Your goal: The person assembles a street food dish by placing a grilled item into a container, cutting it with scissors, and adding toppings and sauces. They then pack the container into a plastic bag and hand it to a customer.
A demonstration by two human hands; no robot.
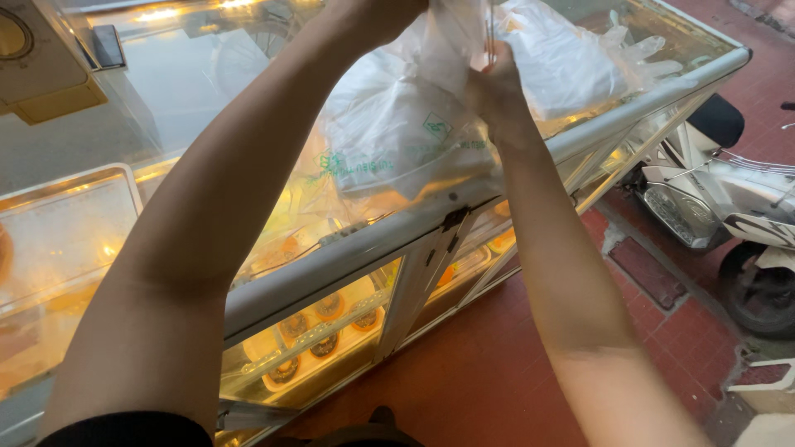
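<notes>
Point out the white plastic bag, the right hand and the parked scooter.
white plastic bag (397, 141): head view, on its bulging printed side.
right hand (497, 95): head view, on the back of the hand gripping the bag.
parked scooter (729, 199): head view, on its white body panel.

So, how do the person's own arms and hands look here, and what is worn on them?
Both forearms are bare and long in the frame. The left arm shows a black sleeve edge near the bottom. The right hand wears no glove, ring or watch. The left hand is mostly hidden behind thin plastic.
</notes>
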